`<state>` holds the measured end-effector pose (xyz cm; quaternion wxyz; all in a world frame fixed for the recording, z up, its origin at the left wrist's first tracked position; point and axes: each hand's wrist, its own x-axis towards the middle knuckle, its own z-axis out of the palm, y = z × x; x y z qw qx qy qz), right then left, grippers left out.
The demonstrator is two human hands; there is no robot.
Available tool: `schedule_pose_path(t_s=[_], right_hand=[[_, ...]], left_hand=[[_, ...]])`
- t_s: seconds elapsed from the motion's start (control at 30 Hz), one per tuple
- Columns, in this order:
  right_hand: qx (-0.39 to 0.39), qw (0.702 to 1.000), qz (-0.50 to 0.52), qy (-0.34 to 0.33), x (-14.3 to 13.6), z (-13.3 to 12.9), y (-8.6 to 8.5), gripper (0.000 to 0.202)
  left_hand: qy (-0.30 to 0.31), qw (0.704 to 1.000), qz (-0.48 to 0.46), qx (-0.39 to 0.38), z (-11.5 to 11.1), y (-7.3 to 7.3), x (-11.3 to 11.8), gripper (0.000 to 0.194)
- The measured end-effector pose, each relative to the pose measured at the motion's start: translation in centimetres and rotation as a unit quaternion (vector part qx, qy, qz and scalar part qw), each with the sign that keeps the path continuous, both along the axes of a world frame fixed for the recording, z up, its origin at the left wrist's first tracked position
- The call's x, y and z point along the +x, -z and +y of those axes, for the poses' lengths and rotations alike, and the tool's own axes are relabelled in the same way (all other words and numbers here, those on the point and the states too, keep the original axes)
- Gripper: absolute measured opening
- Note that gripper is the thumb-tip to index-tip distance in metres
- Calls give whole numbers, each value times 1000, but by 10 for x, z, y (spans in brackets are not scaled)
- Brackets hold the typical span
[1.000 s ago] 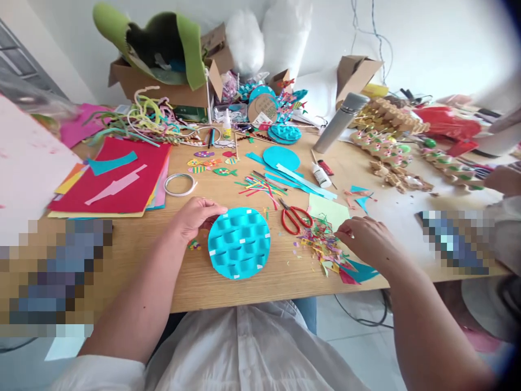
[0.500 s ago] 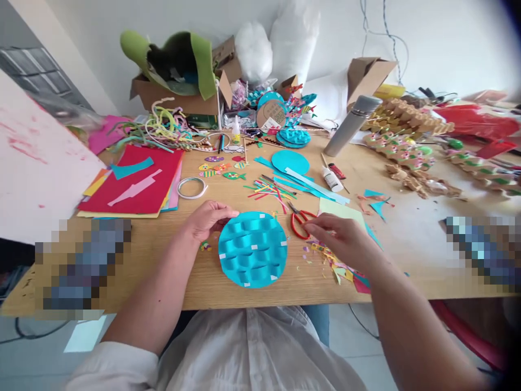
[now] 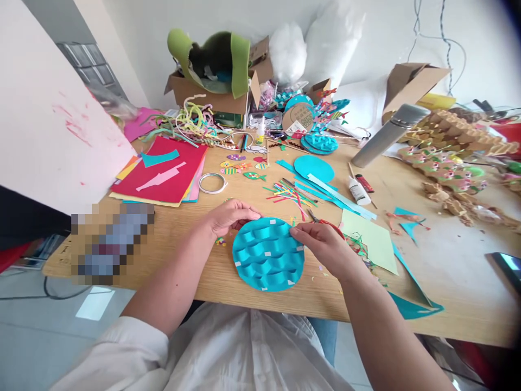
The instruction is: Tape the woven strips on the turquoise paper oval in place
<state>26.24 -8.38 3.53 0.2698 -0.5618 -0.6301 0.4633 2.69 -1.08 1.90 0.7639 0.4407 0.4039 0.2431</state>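
Observation:
A round blue paper disc (image 3: 268, 260) with rows of raised wavy strips and small white tabs is near the table's front edge. My left hand (image 3: 236, 217) pinches its upper left rim. At its upper right rim, the thumb and fingers of my right hand (image 3: 315, 237) close on the edge. Red-handled scissors (image 3: 331, 225) lie just behind my right hand, partly hidden by it. A plain blue circle (image 3: 313, 169) and blue strips (image 3: 317, 191) rest farther back, beside a pile of thin coloured strips (image 3: 288, 194).
Coloured sheets (image 3: 163, 174) and a tape roll (image 3: 213, 183) lie left. Paper fish (image 3: 254, 175) sit centre back. A white glue bottle (image 3: 359, 191), a tilted grey flask (image 3: 388, 136) and a green sheet (image 3: 368, 239) are on the right. Boxes (image 3: 211, 100) stand behind.
My right hand has moved from the scissors to the disc's right edge and taken hold of it. The view has shifted left, so things appear farther right. My left hand still holds the disc.

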Motion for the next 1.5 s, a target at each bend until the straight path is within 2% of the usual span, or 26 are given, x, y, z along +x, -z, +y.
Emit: schedule_pose_path(t_s=[0.23,0.33,0.47,0.6,0.63,0.77,0.83,1.03,1.5], right_hand=[[5,999,-22,-23,-12,5,8,46],[78,995,-66,9,-11,16,6,37],[214,966,-137,57,-17,35,-4,28],[293,949,-106,35,-30,46,-6,44],[297,950,-95,26,-32,46,-4,44],[293,949,-103,-53,-34,46,6,14],[305,941,-115,-84,-32,45,9,18],[303,939,-123,-107,-25,44,11,17],[326,930,-116,-121,-24,42,6,20]], left_hand=[[25,999,7,36,-1,5,0,30],[9,998,17,56,2,10,0,27],[-23,993,65,93,7,14,-2,21],[-34,986,119,112,8,16,-4,19],[-33,985,123,114,8,16,-4,19],[-28,982,134,128,10,19,-5,24],[-26,981,135,135,10,20,-5,25],[-40,983,129,127,7,18,-1,21],[-64,983,132,106,5,14,2,15]])
